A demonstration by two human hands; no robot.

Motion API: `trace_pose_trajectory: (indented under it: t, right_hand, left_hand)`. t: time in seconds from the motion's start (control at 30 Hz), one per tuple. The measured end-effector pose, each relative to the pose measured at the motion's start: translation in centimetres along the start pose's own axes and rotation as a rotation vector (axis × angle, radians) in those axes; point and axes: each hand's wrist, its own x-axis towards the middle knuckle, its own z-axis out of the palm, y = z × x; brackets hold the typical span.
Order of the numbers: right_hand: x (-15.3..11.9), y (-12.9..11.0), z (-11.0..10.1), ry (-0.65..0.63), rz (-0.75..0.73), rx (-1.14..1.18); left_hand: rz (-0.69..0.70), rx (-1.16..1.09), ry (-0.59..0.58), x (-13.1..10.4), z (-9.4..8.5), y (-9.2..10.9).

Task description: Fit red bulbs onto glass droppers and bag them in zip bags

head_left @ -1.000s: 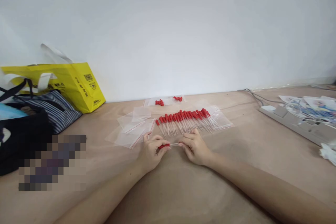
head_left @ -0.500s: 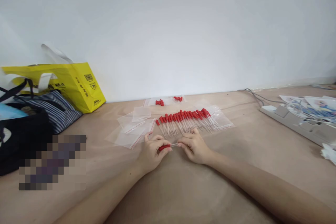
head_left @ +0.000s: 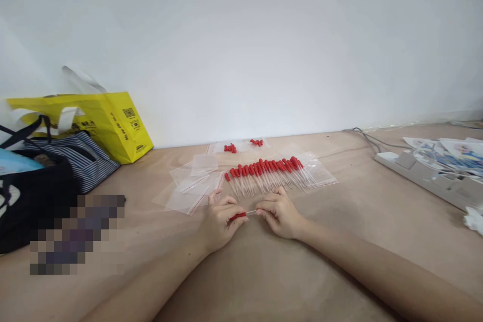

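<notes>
Nearer than the dropper row (head_left: 261, 167), left hand (head_left: 222, 217) is tightly pinching one bulb (head_left: 238, 216), right hand (head_left: 279, 214) its tube (head_left: 251, 213); behind, two bulb piles (head_left: 230, 149) are lying.

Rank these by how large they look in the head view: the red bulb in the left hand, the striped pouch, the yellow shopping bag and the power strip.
1. Yellow shopping bag
2. Striped pouch and power strip: too close to rank
3. Red bulb in the left hand, partly hidden by fingers
</notes>
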Motion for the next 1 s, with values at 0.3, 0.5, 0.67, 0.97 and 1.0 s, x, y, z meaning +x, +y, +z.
trace_pose_trajectory:
  t: [0.3,0.5,0.67,0.97,1.0]
  right_hand:
    - [2.3,0.5,-1.2,-0.103,0.203,-0.083]
    - [6.2,2.2,0.5,0.021,0.622,-0.084]
    - [8.3,1.9,1.7,0.025,0.773,-0.209]
    - [8.6,1.4,2.3,-0.063,0.816,-0.284]
    - [8.4,1.3,2.2,-0.043,0.804,-0.282]
  left_hand:
    - [-0.096,0.177,0.096,0.2,-1.2,-2.0]
    - [-0.240,0.290,0.128,-0.8,-1.2,-4.1]
    - [-0.244,0.266,0.067,-1.0,-0.9,-4.5]
    - [-0.265,0.224,-0.036,-0.9,-0.8,-4.6]
    - [-0.259,0.226,-0.028,-0.9,-0.8,-4.5]
